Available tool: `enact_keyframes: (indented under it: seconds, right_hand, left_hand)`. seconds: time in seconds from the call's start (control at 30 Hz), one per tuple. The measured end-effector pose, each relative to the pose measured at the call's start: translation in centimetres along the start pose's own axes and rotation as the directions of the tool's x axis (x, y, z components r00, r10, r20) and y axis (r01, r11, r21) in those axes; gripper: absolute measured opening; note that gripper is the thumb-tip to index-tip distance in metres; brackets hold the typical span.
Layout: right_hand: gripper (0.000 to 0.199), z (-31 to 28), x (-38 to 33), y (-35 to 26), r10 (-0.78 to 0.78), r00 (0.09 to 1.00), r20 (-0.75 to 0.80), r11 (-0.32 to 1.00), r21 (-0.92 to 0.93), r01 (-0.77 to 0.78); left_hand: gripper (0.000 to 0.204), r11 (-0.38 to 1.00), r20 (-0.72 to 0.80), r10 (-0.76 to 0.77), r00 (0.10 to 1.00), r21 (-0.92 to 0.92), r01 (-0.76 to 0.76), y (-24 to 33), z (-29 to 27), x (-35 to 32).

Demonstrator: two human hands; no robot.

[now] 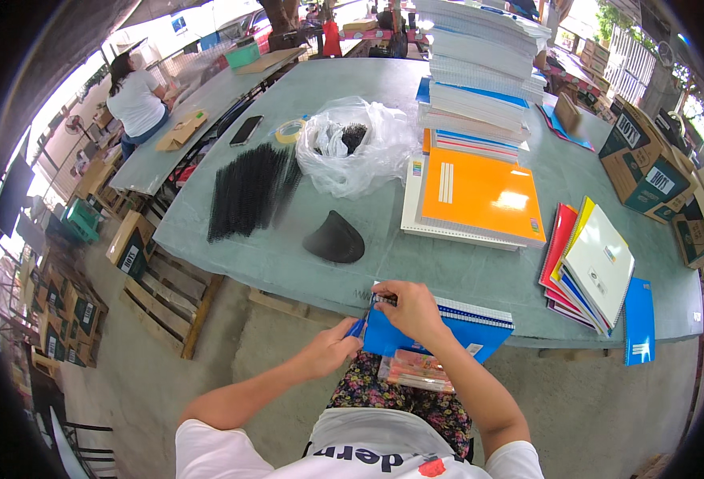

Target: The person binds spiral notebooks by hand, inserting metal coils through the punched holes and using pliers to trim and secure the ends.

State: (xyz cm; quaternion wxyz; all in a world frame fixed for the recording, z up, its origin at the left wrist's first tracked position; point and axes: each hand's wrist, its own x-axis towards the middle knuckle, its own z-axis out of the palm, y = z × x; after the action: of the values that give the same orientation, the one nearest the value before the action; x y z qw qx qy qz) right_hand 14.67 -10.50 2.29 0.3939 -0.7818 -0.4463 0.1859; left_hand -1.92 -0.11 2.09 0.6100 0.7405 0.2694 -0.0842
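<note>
A blue notebook (380, 339) lies at the near table edge, partly over my lap, with a row of binding holes along its far side. Bent over its far left corner is my right hand (412, 311), fingers pinched at the bound edge. A short dark binding coil (362, 294) sticks out past that corner. My left hand (334, 349) is closed around a small blue-handled tool (356, 327) just left of the notebook; its tip is hidden. Under the notebook, a clear pouch with orange-pink contents (416, 371) rests on my lap.
Black binding coils (248, 191) lie in a bundle beside a plastic bag (352, 172), a tape roll (290, 131), a phone (246, 130) and a dark curved piece (334, 239). Notebook stacks (479, 195) rise ahead; loose notebooks (595, 267) and cartons (647, 160) are at right. Another person (138, 104) is far left.
</note>
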Motion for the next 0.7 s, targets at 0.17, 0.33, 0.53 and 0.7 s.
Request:
enact_keyframes:
  seconds: [0.17, 0.33, 0.53, 0.7]
  right_hand:
    - [0.029, -1.2, 0.1, -1.1, 0.052, 0.986, 0.158, 0.992, 0.105, -0.069]
    - [0.027, -0.1, -0.1, 0.7, -0.158, 0.984, 0.083, 0.987, 0.037, 0.156]
    - [0.019, 0.0, -0.2, 0.8, -0.150, 0.988, -0.037, 0.988, 0.033, 0.151]
    - [0.018, -0.1, 0.0, 0.8, -0.054, 0.997, -0.046, 0.999, -0.008, 0.054]
  left_hand:
    - [0.040, 0.971, 0.040, -0.207, 0.978, -0.116, 0.210, 2.0, -0.5, 0.8]
    - [0.033, 0.923, -0.074, 0.033, 0.997, 0.384, -0.002, 2.2, -1.0, 2.1]
    - [0.027, 0.829, -0.166, 0.168, 0.972, 0.558, -0.048, 0.9, -0.9, 1.5]
    - [0.028, 0.852, 0.280, -0.179, 0.943, -0.436, 0.291, 3.7, -0.3, 0.5]
